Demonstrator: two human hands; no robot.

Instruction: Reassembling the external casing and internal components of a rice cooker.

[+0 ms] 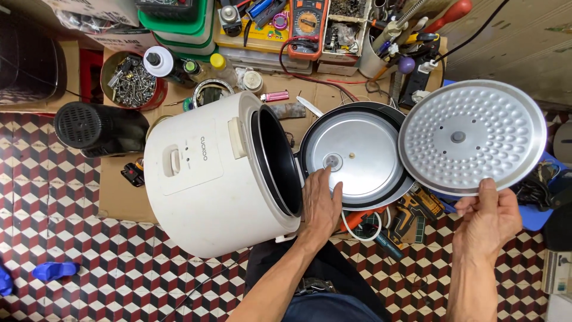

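Observation:
A white rice cooker (202, 173) lies on its side on cardboard, its black inner rim facing right and its lid (357, 152) swung open. My left hand (320, 203) rests flat on the lid's inner metal face, fingers near a small round valve. My right hand (487, 217) pinches the lower edge of a detached round dimpled metal lid plate (473, 136), held up to the right of the open lid.
A black fan-like part (95, 128) lies left of the cooker. A red tin of screws (131, 80), bottles, a multimeter (308, 27) and tool trays line the back. A cordless drill (411, 211) lies below the lid. A blue cloth (53, 270) sits on the checkered floor.

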